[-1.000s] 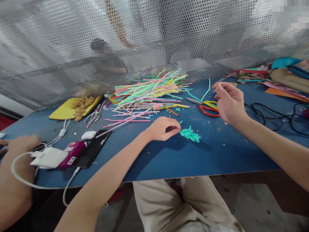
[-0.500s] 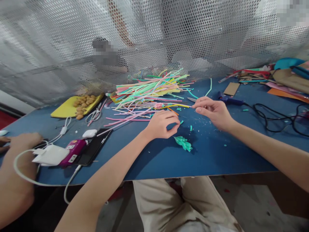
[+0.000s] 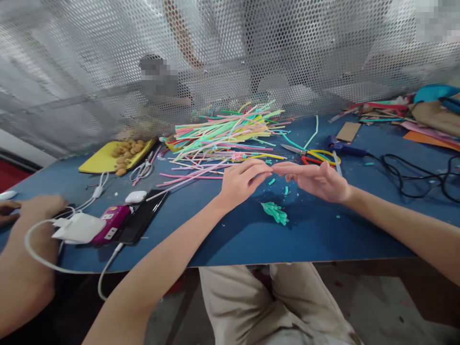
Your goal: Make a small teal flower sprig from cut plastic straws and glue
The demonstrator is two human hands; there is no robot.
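My left hand (image 3: pixel 246 182) is above the table with thumb and fingers pinched together. Whatever it may hold is hidden. Its fingertips meet or nearly meet those of my right hand (image 3: pixel 314 181), whose fingers are stretched out flat with the palm partly turned up. Below them on the table lies a small teal cluster of short overlapping pieces (image 3: pixel 275 213). Teal scraps (image 3: pixel 286 190) are scattered close by. Just behind my right hand are scissors (image 3: pixel 293 149) and looped yellow and red handles (image 3: pixel 325 156), partly covered by the hand.
Long pastel fuzzy stems (image 3: pixel 230 127) are heaped against the perforated metal screen (image 3: pixel 215 57). A blue glue gun (image 3: pixel 347 147) and its black cable lie right. Left are a phone (image 3: pixel 142 220), a purple power adapter (image 3: pixel 114 224), white cables, round brown pieces (image 3: pixel 125 153) and another person's arm (image 3: pixel 28 239).
My right hand has moved slightly left and opened from a pinch into stretched fingers, meeting my left hand. The scissors and coloured handles behind it now show more.
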